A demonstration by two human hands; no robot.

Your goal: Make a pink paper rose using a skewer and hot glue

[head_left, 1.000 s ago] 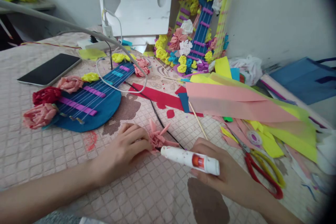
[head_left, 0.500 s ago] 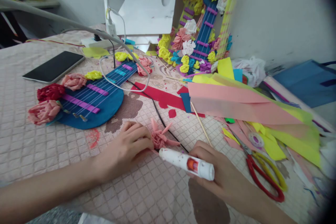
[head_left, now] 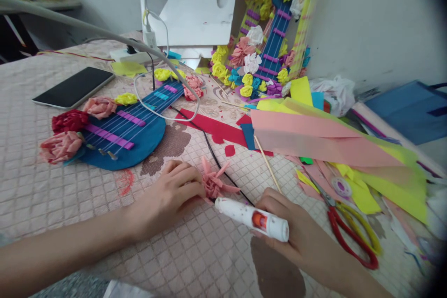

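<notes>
- Head view: the flower (head_left: 212, 184) is salmon pink, its centre tightly crumpled, with narrow, pointed petals spreading up and right.
- It sits on the quilted tablecloth (head_left: 195, 251), between both hands, just beside the black cord (head_left: 215, 160).
- Left hand (head_left: 171, 191): fingers curled, clamped on the flower's left edge.
- Right hand (head_left: 291, 226): closed around the glue gun (head_left: 237, 211), white, speckled, orange-windowed, its dark tip at the flower's lower edge.
</notes>
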